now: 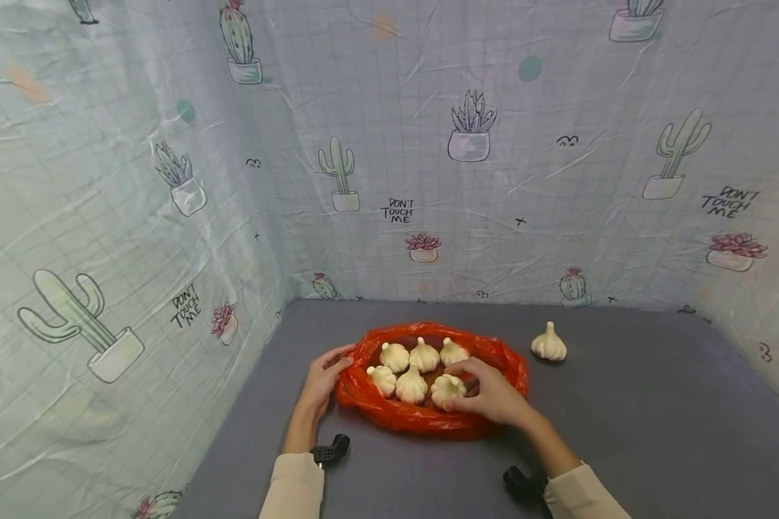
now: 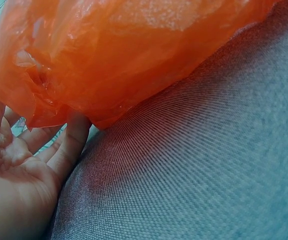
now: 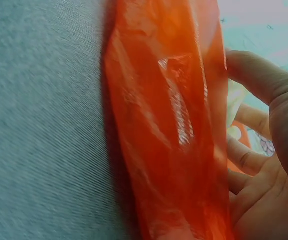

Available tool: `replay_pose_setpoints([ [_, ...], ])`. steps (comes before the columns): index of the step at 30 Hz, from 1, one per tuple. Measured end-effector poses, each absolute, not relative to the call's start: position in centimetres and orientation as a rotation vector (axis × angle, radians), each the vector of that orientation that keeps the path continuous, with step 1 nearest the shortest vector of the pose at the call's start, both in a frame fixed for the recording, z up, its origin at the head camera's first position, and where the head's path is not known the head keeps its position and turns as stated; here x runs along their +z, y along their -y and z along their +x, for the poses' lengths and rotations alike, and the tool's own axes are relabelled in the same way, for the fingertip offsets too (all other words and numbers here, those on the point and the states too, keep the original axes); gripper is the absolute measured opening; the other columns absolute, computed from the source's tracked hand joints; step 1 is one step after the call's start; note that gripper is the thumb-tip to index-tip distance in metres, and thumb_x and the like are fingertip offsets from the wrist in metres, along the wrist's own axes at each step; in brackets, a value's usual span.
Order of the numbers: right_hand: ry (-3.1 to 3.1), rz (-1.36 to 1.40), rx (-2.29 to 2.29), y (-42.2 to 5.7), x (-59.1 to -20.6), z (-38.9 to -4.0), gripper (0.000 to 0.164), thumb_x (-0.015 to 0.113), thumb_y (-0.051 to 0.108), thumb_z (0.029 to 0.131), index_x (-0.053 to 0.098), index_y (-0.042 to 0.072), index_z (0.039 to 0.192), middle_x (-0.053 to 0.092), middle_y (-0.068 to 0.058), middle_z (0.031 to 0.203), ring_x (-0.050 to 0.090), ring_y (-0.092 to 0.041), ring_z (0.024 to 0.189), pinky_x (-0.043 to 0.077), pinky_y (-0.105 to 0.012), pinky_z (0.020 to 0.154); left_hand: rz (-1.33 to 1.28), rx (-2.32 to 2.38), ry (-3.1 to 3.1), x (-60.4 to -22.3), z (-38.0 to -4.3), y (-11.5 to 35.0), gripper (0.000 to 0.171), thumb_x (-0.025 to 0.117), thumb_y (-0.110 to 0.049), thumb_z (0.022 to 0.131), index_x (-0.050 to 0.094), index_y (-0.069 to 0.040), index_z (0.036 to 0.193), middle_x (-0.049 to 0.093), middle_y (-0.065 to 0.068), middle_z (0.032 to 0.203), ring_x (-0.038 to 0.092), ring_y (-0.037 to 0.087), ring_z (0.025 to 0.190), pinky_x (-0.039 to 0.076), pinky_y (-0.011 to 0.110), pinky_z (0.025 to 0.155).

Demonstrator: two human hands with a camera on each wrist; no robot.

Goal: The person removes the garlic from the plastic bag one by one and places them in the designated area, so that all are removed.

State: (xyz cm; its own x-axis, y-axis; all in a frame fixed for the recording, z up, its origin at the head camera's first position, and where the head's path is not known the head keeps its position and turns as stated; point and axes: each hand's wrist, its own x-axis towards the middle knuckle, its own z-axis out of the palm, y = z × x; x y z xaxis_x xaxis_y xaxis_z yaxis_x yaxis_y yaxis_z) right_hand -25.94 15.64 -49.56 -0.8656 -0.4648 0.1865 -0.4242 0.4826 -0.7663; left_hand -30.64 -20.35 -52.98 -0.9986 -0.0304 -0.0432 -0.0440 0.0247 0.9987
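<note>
Right hand (image 1: 493, 395) had a garlic bulb (image 1: 446, 389) pinched inside the red bag (image 1: 409, 418), lower middle of the frame, five more bulbs (image 1: 412, 386) in there too. Left hand (image 1: 321, 378) touched the bag's left end, honestly couldn't tell if it gripped.

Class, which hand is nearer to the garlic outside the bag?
Right. The right hand is over the bag, left of that garlic; the left hand is farther left, at the bag's edge.
</note>
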Motion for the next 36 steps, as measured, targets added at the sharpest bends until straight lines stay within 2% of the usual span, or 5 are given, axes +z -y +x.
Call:
replay_pose_setpoints([
  [5,-2.688,-0.78,-1.396,-16.2,-49.1,-26.0,0.061,0.085,0.038,0.082,0.065,0.008,0.131,0.065,-0.006,0.119,0.066,-0.014,0.09,0.058,-0.027,0.078,-0.095,2.185,-2.252,-53.0,-30.6,20.3,0.035,0.067,-0.018,0.099,0.068,-0.011,0.134,0.065,0.012,0.137,0.065,0.019,0.115,0.056,0.027,0.092],
  [16,-2.717,-0.63,-1.488,-18.3,-47.7,-26.4,0.057,0.086,0.038,0.082,0.065,0.017,0.131,0.062,-0.011,0.132,0.067,-0.019,0.096,0.056,-0.028,0.078,-0.082,2.194,-2.242,-53.0,-30.7,20.4,0.036,0.068,-0.017,0.099,0.068,-0.01,0.134,0.065,0.014,0.136,0.065,0.018,0.113,0.056,0.025,0.089],
  [26,-2.734,-0.551,-1.562,-20.5,-46.6,-26.7,0.057,0.083,0.03,0.086,0.062,0.011,0.136,0.061,-0.012,0.123,0.064,-0.024,0.096,0.055,-0.03,0.076,-0.084,2.204,-2.242,-53.0,-30.7,20.3,0.036,0.069,-0.017,0.098,0.069,-0.01,0.132,0.066,0.013,0.134,0.065,0.017,0.112,0.056,0.025,0.089],
  [31,-2.772,-0.505,-1.562,-21.6,-46.1,-26.6,0.057,0.081,0.031,0.089,0.061,0.012,0.138,0.06,-0.013,0.127,0.064,-0.028,0.104,0.054,-0.034,0.079,-0.08,2.205,-2.243,-53.1,-30.8,20.2,0.036,0.069,-0.015,0.098,0.068,-0.009,0.133,0.066,0.013,0.134,0.065,0.017,0.113,0.056,0.024,0.089],
  [36,-2.81,-0.453,-1.54,-22.7,-45.7,-26.7,0.058,0.078,0.035,0.091,0.058,0.012,0.141,0.058,-0.014,0.133,0.066,-0.029,0.106,0.056,-0.032,0.078,-0.085,2.227,-2.213,-53.1,-30.7,20.3,0.036,0.07,-0.016,0.097,0.069,-0.009,0.132,0.066,0.013,0.134,0.066,0.016,0.111,0.057,0.025,0.088],
])
